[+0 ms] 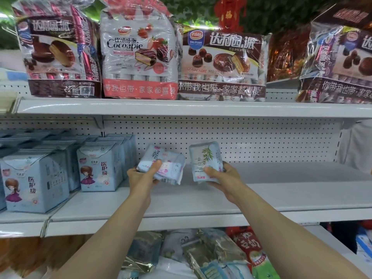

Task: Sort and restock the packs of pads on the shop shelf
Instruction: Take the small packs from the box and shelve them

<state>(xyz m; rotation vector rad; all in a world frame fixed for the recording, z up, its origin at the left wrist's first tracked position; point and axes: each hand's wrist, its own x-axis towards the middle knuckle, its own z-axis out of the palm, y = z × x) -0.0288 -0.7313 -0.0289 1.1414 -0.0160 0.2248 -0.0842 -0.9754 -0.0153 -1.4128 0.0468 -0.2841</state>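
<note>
My left hand [144, 174] grips a pale blue and pink pack of pads [167, 164], tilted, just above the middle shelf [281, 198]. My right hand [219, 177] holds a second pale blue pack with a green leaf print [205, 158], upright, thumb across its front. Both packs hover over the bare stretch of shelf. To the left, rows of blue boxed pad packs with a cartoon girl [98, 168] stand on the same shelf, with a nearer row [34, 182] at the far left.
Large snack pie bags [138, 53] fill the upper shelf. A white pegboard [251, 141] backs the middle shelf. Below the shelf edge lies a heap of mixed soft packs [201, 254]. A person's pale sleeve [356, 146] shows at the right edge.
</note>
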